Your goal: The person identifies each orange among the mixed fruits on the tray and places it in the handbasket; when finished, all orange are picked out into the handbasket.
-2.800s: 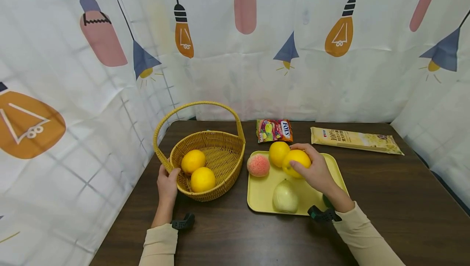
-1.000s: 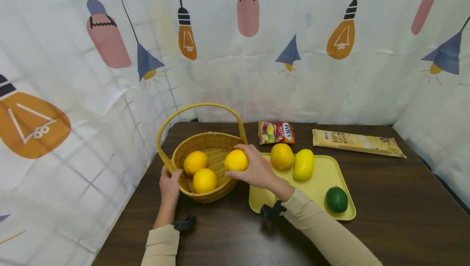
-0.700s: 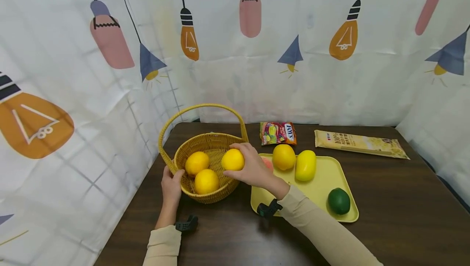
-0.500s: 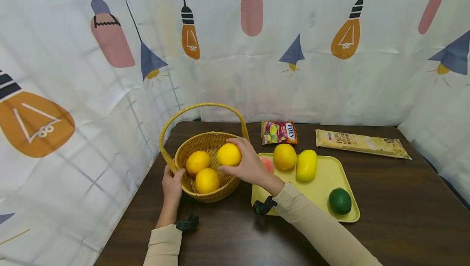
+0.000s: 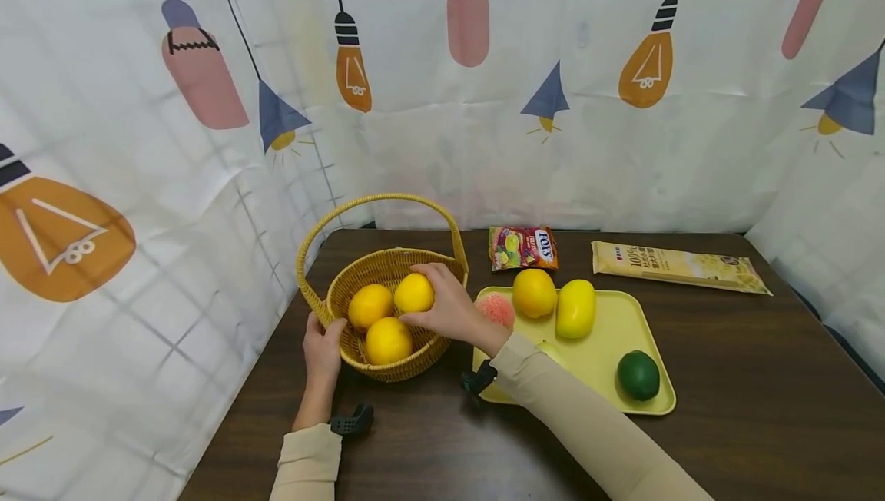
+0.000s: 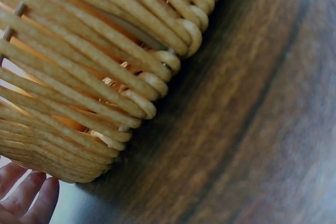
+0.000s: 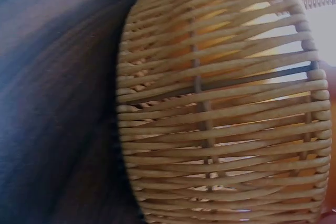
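Observation:
A yellow wicker basket (image 5: 429, 353) with a tall arched handle stands on the dark wooden table. My left hand (image 5: 322, 355) grips its left rim by the foot of the handle; some of its fingers (image 6: 31, 198) show beside the weave in the left wrist view. My right hand (image 5: 452, 305) holds a round yellow fruit (image 5: 413, 293) between thumb and fingers, inside the rim. Two more yellow fruits, one behind (image 5: 369, 306) and one in front (image 5: 389, 341), lie in the basket. In the right wrist view, the basket wall (image 7: 226, 119) hides most of that hand.
Right of the basket lies a yellow tray (image 5: 608, 316) with a pink peach (image 5: 495, 309), a yellow-orange fruit (image 5: 534, 293), a yellow mango (image 5: 575, 309) and a green fruit (image 5: 638, 375). My forearm mostly covers a pale fruit (image 5: 549, 351). Behind are a candy bag (image 5: 523, 248) and a long packet (image 5: 681, 267).
My right hand has lifted the round yellow fruit from the tray and carried it left into the basket, close to the other two. My left hand has stayed on the rim.

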Tool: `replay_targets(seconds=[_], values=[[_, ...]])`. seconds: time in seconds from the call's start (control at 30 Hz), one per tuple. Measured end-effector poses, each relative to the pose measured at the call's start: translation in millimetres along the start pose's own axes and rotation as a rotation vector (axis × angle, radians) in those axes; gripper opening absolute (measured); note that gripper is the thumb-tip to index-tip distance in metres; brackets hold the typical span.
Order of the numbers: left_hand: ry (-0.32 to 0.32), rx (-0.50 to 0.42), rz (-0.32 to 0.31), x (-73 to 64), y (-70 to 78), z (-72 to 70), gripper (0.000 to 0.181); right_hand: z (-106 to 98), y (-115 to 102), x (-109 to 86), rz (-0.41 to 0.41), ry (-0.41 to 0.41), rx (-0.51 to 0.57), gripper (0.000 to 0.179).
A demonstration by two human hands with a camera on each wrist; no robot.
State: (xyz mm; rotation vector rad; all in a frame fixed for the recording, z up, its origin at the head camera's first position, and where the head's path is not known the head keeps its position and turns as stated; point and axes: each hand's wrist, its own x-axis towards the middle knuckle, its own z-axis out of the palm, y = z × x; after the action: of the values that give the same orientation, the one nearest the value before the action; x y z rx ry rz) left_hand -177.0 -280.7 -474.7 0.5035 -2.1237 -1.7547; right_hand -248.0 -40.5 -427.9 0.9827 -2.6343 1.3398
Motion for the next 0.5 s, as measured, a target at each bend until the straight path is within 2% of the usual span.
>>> replay_targets(seconds=[0.33, 0.5], values=[[0.005, -0.003, 0.016, -1.0, -0.5, -0.4, 0.057, 8, -2, 17.3, 0.089, -0.087, -0.052, 0.08], [0.004, -0.005, 0.015, -0.1, -0.7, -0.1, 0.057, 10, -3, 23.3, 0.122, -0.1, -0.093, 0.081]])
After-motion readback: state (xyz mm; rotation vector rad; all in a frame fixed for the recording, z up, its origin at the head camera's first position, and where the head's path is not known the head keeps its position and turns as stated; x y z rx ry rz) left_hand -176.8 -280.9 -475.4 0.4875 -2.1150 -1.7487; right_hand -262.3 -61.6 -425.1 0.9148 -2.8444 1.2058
